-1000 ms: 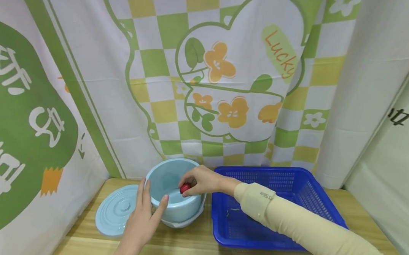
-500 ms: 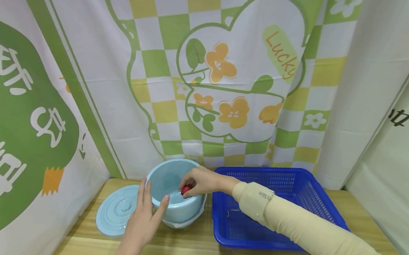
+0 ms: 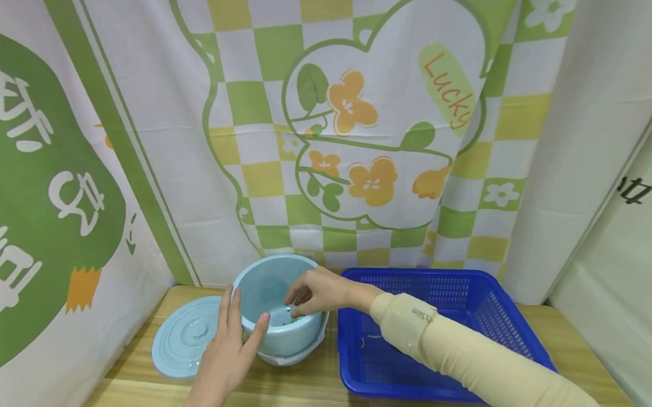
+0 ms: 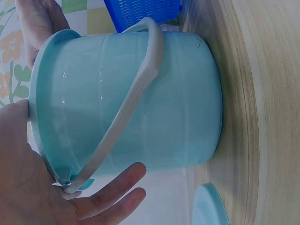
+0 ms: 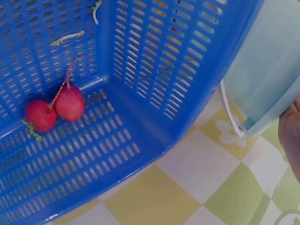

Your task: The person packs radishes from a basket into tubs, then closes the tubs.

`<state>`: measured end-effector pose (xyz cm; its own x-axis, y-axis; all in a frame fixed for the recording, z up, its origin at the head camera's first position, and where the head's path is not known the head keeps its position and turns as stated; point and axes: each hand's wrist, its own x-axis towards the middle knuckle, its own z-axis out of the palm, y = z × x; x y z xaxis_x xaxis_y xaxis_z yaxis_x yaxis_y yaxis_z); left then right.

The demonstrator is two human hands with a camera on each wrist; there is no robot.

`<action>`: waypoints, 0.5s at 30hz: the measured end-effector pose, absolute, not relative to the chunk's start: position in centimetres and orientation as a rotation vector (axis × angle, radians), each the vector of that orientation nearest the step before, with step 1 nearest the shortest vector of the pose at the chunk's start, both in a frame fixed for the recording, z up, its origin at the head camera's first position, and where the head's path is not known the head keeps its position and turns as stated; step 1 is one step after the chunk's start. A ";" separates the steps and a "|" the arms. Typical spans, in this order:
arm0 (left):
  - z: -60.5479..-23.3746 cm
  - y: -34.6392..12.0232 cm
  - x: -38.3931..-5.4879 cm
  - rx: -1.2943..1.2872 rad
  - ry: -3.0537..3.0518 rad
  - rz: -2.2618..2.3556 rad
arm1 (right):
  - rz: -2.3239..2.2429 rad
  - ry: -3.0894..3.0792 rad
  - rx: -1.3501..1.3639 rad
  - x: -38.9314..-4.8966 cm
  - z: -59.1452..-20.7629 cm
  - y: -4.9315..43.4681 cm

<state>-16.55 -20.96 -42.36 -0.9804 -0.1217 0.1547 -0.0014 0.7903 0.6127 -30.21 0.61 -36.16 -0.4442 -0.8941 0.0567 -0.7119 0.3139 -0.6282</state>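
The bucket could be tipped if its rim, touched but ungripped, was pushed by the spread left hand. Nothing seemed held by the half-curled right hand.

Checked floral curtain, white cloth at right, wood-grain tabletop.

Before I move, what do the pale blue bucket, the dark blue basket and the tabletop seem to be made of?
Bucket: likely plastic, smooth and slightly glossy, with soft highlights on its wall.
Basket: probably plastic too, low sheen; the regular slots look moulded.
Tabletop: wood-look, grain lines visible; real wood or printed laminate, I can't tell.
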 end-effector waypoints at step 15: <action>-42.5 -21.0 -16.6 0.093 -2.781 -0.963 | -1.033 2.218 -1.400 -30.6 -36.4 1.7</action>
<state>-16.56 -20.99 -42.51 -0.9786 -0.1232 0.1648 0.0050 0.7863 0.6178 -30.58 1.66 -36.45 -0.4679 -0.8775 0.1050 -0.6452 0.2580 -0.7191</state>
